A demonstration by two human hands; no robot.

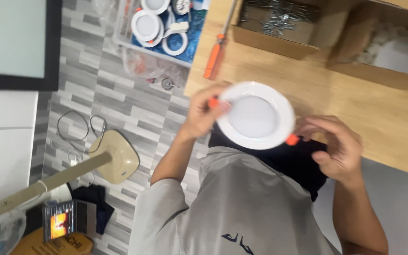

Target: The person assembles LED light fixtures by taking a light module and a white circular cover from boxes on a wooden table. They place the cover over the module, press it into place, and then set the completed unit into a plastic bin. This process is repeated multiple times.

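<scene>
White plastic, round, flat: the recessed ceiling lamp [256,116] with a frosted centre disc sits between our two hands, held up over the near edge of the light wooden table [393,123], face toward the camera.

Two orange spring clips [292,139] stick out at its rim, one upper left, one lower right.

Our left hand [203,113] grips the lamp's left rim, fingers curled shut around the edge and over the upper-left clip. Our right hand [338,144] is at the lower-right side, fingers bent and partly apart; fingertips look to be touching the rim near the clip, but the view is blurred there, so contact is probable, not certain.

Below the lamp: our grey shirt [242,208] and a dark cloth [298,163] in the lap.

On the table, well apart from the lamp: an orange-handled screwdriver [216,54] lying near the left edge, a brown cardboard box of small metal parts [279,19], and a second cardboard box holding a white rounded object [400,54].

On the grey patterned tile floor [114,104]: a tray with more white round lamp rings [159,28] on blue, a beige fan base [116,158] with its pole, loose wire loops [74,125] beside it.
</scene>
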